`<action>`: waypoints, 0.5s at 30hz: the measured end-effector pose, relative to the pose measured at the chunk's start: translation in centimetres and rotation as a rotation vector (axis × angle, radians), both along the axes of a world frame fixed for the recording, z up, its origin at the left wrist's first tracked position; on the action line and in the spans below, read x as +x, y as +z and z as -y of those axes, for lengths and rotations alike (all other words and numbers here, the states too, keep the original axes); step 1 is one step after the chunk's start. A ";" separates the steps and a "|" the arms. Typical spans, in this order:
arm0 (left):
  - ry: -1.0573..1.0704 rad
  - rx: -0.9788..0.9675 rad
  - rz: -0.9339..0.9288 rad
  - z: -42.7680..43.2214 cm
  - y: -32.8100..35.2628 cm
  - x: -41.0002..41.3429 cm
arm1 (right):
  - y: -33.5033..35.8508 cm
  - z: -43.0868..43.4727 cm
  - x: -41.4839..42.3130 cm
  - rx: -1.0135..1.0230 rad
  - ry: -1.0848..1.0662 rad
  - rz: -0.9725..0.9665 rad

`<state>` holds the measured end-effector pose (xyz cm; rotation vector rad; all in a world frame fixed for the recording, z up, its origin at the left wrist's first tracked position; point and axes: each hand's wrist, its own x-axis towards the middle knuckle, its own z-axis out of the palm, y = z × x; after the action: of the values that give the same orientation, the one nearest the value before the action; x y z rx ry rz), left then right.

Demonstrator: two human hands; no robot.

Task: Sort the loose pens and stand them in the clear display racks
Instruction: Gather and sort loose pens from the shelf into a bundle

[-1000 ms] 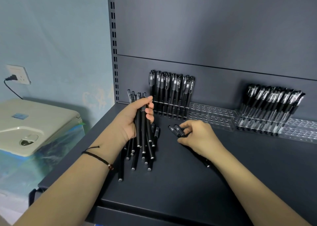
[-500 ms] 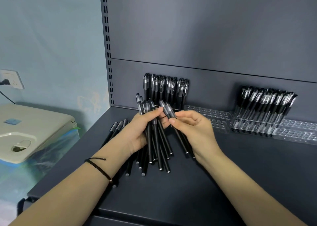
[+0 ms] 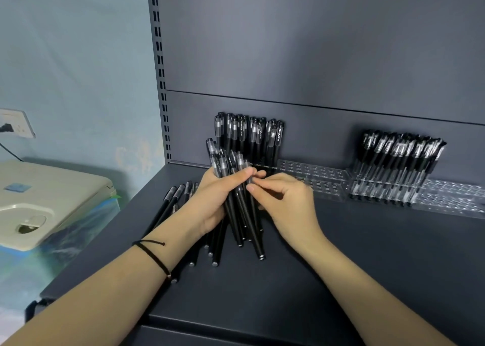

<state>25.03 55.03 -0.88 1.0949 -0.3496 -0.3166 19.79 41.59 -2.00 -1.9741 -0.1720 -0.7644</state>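
Here, your left hand grips a bundle of black pens upright over the dark shelf, while your right hand pinches its rightmost pen between thumb and forefinger. Loose pens lie at left. The clear display racks stand behind.

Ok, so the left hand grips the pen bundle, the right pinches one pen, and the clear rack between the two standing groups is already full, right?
Not full. In the head view the left hand grips the pen bundle and the right hand pinches one pen, but the clear rack between the left group and right group holds no pens.
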 end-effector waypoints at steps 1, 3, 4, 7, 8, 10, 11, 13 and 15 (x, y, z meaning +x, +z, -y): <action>0.017 0.000 0.011 0.0 0.1 0.0 | 0.3 0.1 -0.1 -0.059 -0.011 0.029; 0.036 0.009 0.058 0.1 0.5 -0.1 | 1.0 0.6 -0.4 -0.109 -0.080 0.088; 0.032 0.021 0.092 0.3 0.8 -0.3 | 1.5 1.0 -0.6 -0.068 -0.107 0.113; -0.005 0.118 0.202 1.2 2.0 -1.0 | 4.0 2.3 -1.2 0.174 -0.102 0.121; -0.023 0.151 0.239 1.6 2.5 -1.3 | 5.1 2.7 -1.3 0.224 -0.070 0.110; -0.050 0.209 0.323 2.5 3.4 -1.9 | 7.2 3.5 -1.4 0.244 0.027 0.095; -0.066 0.235 0.375 3.1 3.8 -2.2 | 8.1 3.8 -1.5 0.219 0.078 0.098; -0.097 0.294 0.490 4.2 4.3 -2.6 | 9.6 4.3 -1.5 0.140 0.176 0.095; -0.113 0.335 0.555 5.2 4.3 -2.8 | 10.6 4.5 -1.7 0.061 0.249 0.061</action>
<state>22.19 49.87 3.43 1.4921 -0.8769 -0.1676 18.11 37.13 8.56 -1.8303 -0.4182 -0.6597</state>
